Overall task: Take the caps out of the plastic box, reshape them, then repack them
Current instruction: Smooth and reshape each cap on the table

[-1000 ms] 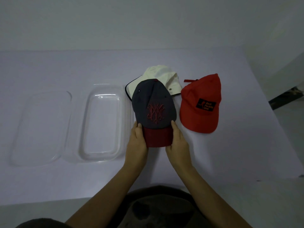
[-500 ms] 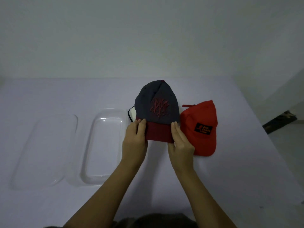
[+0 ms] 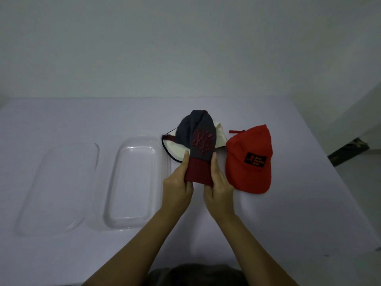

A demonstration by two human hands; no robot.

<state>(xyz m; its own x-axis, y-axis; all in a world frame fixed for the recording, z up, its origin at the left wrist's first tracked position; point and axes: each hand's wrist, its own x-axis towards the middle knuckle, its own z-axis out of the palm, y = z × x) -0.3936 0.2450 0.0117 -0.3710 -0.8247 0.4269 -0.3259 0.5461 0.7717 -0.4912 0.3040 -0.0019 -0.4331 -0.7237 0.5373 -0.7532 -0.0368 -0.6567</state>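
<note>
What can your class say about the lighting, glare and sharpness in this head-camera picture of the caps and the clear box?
Head view: dim, bluish light, colours muted; soft shadows under both hands, left hand, right hand; faint glare lines on the plastic box rim; wide-angle bend along the table edges; red cap patch lettering too blurred to read.

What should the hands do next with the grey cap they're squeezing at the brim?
Probably ease the squeeze and round the crown back out. Both the left hand and right hand pinch the dark red brim of the grey cap into a tight curl, and its crown looks creased and narrow. The plastic box sits empty beside it, ready for repacking afterwards.
</note>
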